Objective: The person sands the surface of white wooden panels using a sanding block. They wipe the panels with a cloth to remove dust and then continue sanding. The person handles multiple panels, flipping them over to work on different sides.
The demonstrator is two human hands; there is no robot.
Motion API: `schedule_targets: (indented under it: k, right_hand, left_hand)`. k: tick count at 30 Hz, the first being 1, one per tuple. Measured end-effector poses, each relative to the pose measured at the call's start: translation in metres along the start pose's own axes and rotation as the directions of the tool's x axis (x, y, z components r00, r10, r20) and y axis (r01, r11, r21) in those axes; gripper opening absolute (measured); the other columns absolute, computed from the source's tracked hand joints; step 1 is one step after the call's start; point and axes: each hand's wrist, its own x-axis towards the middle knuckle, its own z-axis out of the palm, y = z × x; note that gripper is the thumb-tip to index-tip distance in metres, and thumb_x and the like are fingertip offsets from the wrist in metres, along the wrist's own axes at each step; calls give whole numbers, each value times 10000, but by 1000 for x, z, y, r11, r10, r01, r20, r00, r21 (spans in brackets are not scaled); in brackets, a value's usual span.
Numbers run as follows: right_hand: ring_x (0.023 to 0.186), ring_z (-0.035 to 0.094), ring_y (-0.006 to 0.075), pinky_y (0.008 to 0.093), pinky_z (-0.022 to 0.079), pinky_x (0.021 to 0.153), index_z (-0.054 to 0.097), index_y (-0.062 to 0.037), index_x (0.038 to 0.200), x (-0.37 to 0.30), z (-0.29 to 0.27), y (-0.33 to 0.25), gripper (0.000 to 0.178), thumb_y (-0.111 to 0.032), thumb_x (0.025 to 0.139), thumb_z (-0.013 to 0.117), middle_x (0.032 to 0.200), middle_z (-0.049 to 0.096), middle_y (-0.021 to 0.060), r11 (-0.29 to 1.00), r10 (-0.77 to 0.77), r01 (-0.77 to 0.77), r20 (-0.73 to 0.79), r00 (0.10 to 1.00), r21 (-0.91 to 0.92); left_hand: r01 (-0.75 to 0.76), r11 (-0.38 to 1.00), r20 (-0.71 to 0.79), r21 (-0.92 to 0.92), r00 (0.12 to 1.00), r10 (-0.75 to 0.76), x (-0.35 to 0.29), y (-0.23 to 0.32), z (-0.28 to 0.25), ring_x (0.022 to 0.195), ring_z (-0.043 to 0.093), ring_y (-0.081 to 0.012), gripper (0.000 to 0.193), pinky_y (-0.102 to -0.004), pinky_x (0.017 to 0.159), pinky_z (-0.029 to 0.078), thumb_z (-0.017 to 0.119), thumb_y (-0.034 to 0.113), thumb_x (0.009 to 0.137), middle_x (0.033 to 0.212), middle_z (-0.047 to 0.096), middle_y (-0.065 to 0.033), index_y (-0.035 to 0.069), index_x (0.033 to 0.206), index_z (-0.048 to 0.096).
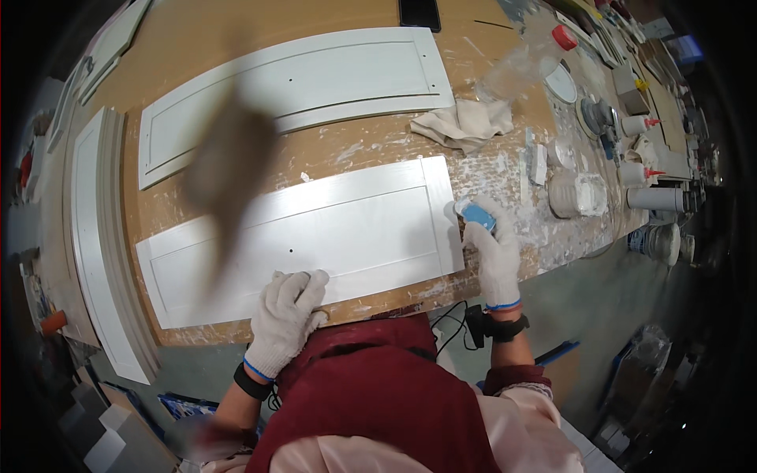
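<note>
Two gloved hands work at the near edge of a long brown workbench [347, 150] in the head view, both in white knit gloves with blue cuffs. The left hand [285, 319] lies flat on the lower edge of a white cabinet door panel [315, 236], its fingers held close together and pressing down on the painted face. The right hand [495, 256] is at the panel's right end, its fingers curled around a small blue sanding block [478, 214] that sits against the panel's right edge near the upper corner. The panel is a long white rectangle with a raised frame around a sunken centre field, a small dark hole near its middle, and a smooth, faintly glossy coat; it lies lengthwise on the bench just in front of the person's red apron [378, 394]. A second white panel [300, 87] of the same form lies farther back, well apart from the first, and a third panel [98, 244] runs along the bench's left side. A blurred brown shape crosses the picture over the left part of both panels; what it is cannot be told. Behind the right hand lie a crumpled cloth [465, 122], a clear plastic bottle with a red cap [524, 63] and a white tub [576, 195] among paint-spattered tins.
</note>
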Motion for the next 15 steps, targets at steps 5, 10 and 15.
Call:
schedule_targets:
  k: [5,10,15]
  right_hand:
    - [1019,594,194,303,467,883,570,13,1218,24,-2,-21,411,-56,815,612,1107,638,120,904,-147,152,44,988,-400]
    - [1070,602,274,343,460,924,578,-25,1223,38,-2,-34,423,-133,818,630,1159,628,173,708,-255,284,141,957,-646]
    - [1060,597,325,368,466,914,601,-84,1194,43,0,-34,403,-175,803,635,1161,624,164,569,-298,396,268,916,-721]
  left_hand:
    - [2,999,-35,-43,999,-4,-5,-9,4,918,549,-283,716,-404,804,454,810,128,544,1010,577,-45,190,1215,566]
    - [68,994,37,-80,997,-65,-15,-4,1,919,550,-277,637,-398,800,459,801,138,577,1021,578,-49,184,1180,598]
    - [96,993,42,-62,995,-93,-18,-3,2,930,547,-273,640,-399,798,458,811,150,568,1017,574,-42,188,1170,598]
